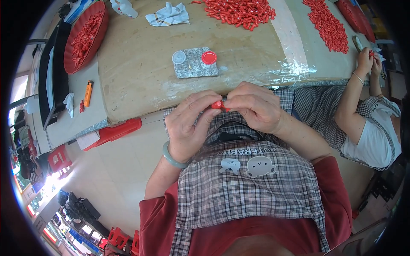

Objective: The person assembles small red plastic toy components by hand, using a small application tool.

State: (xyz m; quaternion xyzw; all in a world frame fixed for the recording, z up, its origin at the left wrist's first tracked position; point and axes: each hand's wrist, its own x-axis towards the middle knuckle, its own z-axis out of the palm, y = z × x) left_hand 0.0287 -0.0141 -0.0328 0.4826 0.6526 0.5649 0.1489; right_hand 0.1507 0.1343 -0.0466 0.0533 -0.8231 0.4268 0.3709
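So the big tan surface (141,64) fills the top of the view, with a heap of small red pieces (239,13) along its far edge and a round red tray (85,36) of the same stuff off to your left. Nearer you there's a grey speckled slab (194,64) carrying a white cap (178,57) and a red cap (209,57). An orange lighter (88,93) lies left of that. Your left hand (188,126) and right hand (254,106) are both curled nearly closed over your checked apron (247,187), fingertips pinching one small red piece (218,105) between them, just off the surface's near edge. Can't really make out its shape, your fingers cover most of it. Wrists bent inward, palms facing each other.
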